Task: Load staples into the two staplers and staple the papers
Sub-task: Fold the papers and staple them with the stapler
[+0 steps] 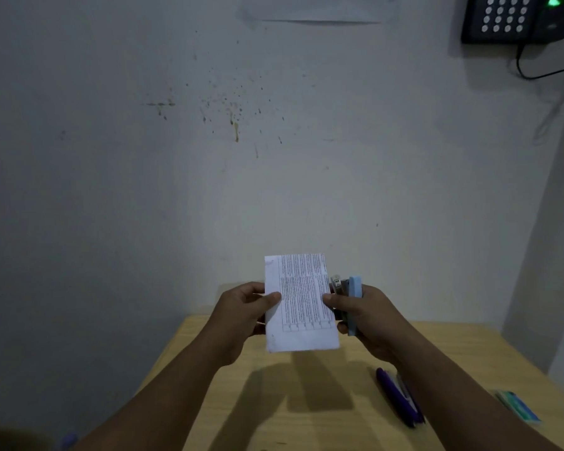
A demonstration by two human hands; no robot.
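Note:
I hold a small stack of printed papers upright in the air above the wooden table. My left hand pinches its left edge, thumb on the front. My right hand grips a light blue stapler against the papers' right edge, thumb resting on the sheet. A dark purple stapler lies on the table to the right, below my right forearm. A small green and white staple box lies near the table's right edge.
A stained pale wall stands close behind the table. A black keypad device with a green light and a hanging cable is mounted at the upper right. The table's left edge runs diagonally under my left forearm.

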